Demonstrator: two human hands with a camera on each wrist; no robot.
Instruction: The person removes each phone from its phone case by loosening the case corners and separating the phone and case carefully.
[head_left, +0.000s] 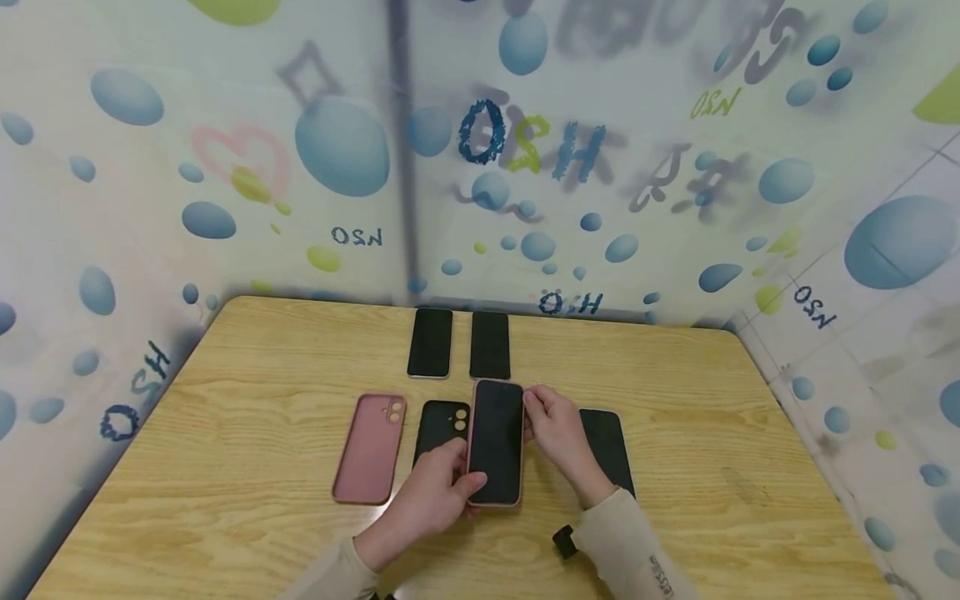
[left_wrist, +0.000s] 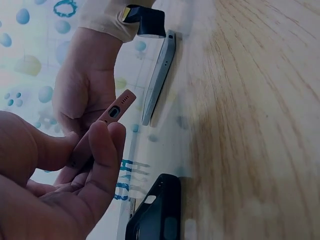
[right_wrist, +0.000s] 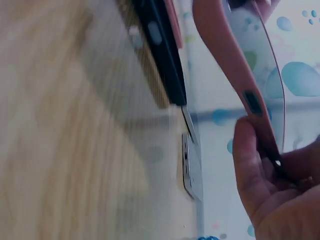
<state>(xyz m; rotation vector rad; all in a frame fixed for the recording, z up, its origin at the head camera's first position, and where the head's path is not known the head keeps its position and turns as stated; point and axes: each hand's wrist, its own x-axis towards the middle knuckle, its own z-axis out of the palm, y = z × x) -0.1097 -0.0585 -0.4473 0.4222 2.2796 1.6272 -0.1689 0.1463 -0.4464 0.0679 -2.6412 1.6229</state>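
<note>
Both hands hold a smartphone (head_left: 497, 442) in a pink phone case (right_wrist: 230, 60), dark screen facing up. My left hand (head_left: 435, 493) grips its lower left corner, thumb over the screen's edge. At the upper right corner my right hand (head_left: 558, 429) pinches the phone and case between thumb and fingers. The bottom edge of the pink case, with its port opening, shows in the left wrist view beside the left fingers (left_wrist: 102, 150). A black phone case (head_left: 438, 425) lies on the table just left of the held phone, partly covered by the left hand.
A second pink case (head_left: 371, 450) lies open side up at the left on the wooden table (head_left: 225, 467). Two dark-screened phones, a left one (head_left: 431, 343) and a right one (head_left: 490, 346), lie near the back edge. Another phone (head_left: 609, 442) is partly behind the right wrist.
</note>
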